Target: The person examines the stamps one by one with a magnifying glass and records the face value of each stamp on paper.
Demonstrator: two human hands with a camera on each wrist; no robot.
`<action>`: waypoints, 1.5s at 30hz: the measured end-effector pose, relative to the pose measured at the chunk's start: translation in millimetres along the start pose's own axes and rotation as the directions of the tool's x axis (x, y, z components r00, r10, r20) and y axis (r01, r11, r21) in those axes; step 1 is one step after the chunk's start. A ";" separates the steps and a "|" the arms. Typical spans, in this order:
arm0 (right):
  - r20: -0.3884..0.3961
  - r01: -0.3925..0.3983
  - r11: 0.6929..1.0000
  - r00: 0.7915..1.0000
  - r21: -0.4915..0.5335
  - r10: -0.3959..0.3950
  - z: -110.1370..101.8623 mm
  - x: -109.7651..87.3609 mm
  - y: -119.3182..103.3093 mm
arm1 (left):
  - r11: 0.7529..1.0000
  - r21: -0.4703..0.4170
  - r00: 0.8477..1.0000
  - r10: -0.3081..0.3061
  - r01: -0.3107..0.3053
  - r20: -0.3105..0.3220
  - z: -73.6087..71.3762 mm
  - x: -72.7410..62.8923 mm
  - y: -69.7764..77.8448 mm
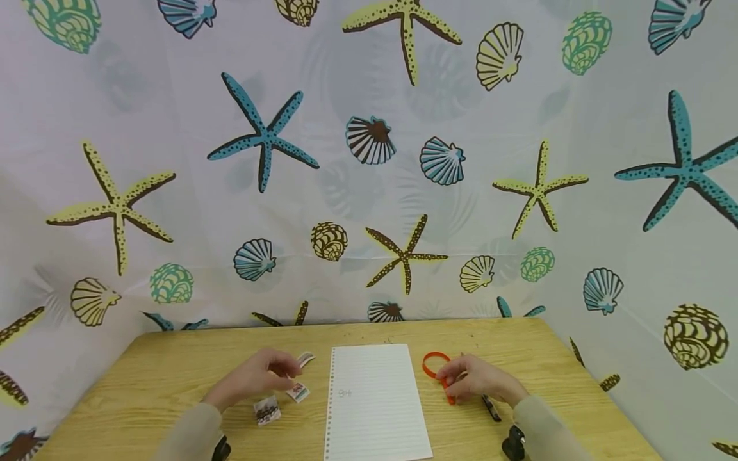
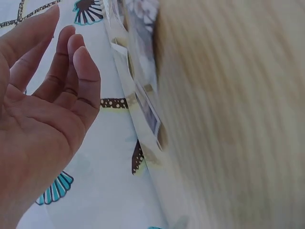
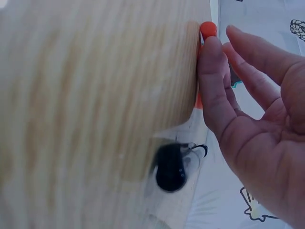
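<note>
My left hand (image 1: pixel 259 378) hovers over the left part of the table, its fingers loosely bent and holding nothing. Close to its fingertips lies a small picture card (image 1: pixel 298 392); a second card (image 1: pixel 267 410) is nearer me and a third card (image 1: pixel 305 359) farther back. On the right, my right hand (image 1: pixel 475 378) is at an orange ring with a straight handle (image 1: pixel 436 354), shaped like a magnifying glass. The right wrist view shows the orange end (image 3: pixel 208 29) just beyond the fingers, with thumb and forefinger apart. Part of the handle is hidden behind the hand.
A lined sheet of paper (image 1: pixel 375 410) with faint handwriting lies between the hands. Near the right wrist is a black pen (image 1: pixel 491 408). The wooden table (image 1: pixel 190 365) meets a shell-and-starfish patterned cloth (image 1: pixel 323 83) at the back and sides.
</note>
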State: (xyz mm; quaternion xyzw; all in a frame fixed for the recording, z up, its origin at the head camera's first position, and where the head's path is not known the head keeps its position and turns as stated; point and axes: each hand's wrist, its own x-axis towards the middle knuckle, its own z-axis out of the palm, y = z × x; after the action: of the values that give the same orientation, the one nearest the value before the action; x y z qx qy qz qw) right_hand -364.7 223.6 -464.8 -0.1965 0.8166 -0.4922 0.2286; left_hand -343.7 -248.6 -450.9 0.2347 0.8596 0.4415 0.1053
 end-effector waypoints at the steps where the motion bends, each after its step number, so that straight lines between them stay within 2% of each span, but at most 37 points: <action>1: 0.001 0.001 1.000 1.000 -0.005 -0.001 0.0 0.4 0.0 | 1.000 0.009 1.000 -0.004 0.004 -0.005 -1.5 -2.3 -2.3; 8: 0.003 -0.014 0.998 1.000 -0.066 0.015 0.0 3.3 0.5 | 0.999 0.051 1.000 0.014 -0.014 0.006 -11.4 -14.7 -15.4; 15: 0.004 -0.021 0.995 1.000 -0.099 0.022 0.7 6.3 -0.5 | 1.000 0.018 0.996 -0.012 0.010 0.085 -18.8 -27.6 -20.1; 19: -0.012 -0.020 0.994 1.000 -0.110 0.018 1.0 7.7 -3.0 | 1.000 0.024 0.994 0.002 -0.005 0.112 -20.9 -31.9 -19.8; 26: -0.050 -0.033 0.993 0.998 -0.115 0.028 3.5 8.6 -5.8 | 1.000 0.019 0.990 0.007 -0.010 0.138 -21.2 -35.0 -19.1; 32: -0.085 -0.056 0.991 0.995 -0.121 0.046 5.2 10.6 -5.1 | 1.000 0.027 0.990 -0.016 0.012 0.137 -20.1 -37.1 -19.6; 45: -0.073 -0.038 0.994 0.997 -0.098 0.031 4.4 10.6 -3.2 | 0.994 0.085 0.988 -0.075 0.063 0.137 -16.2 -37.3 -19.7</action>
State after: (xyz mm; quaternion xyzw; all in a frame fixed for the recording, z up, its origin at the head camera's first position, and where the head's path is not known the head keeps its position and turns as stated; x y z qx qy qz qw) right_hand -370.6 213.2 -465.7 -0.1756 0.8512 -0.4534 0.1976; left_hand -323.7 -288.5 -458.2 0.2391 0.8748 0.3851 0.1709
